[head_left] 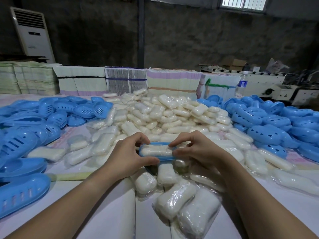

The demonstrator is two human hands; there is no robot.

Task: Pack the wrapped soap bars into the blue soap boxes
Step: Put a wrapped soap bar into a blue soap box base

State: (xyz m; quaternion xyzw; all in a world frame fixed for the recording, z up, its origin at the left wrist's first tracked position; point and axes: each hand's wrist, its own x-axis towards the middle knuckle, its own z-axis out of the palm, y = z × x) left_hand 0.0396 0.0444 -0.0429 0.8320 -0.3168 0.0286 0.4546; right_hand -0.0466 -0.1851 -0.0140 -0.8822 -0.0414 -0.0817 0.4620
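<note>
A blue soap box (162,158) is held above the table between both hands, with a wrapped white soap bar (156,150) lying inside it. My left hand (128,156) grips the box's left end, thumb along the near rim and fingers curled over the far rim. My right hand (196,150) pinches the right end, fingertips on the soap's wrapper. A big heap of wrapped soap bars (165,114) fills the middle of the table. More loose bars (183,204) lie in front of me.
Piles of blue slotted box halves (51,114) lie on the left, blue box halves with holes (269,128) on the right. Bundled stacks of flat cartons (126,80) line the table's far edge beside a water bottle (241,85). An air conditioner (32,33) stands far left.
</note>
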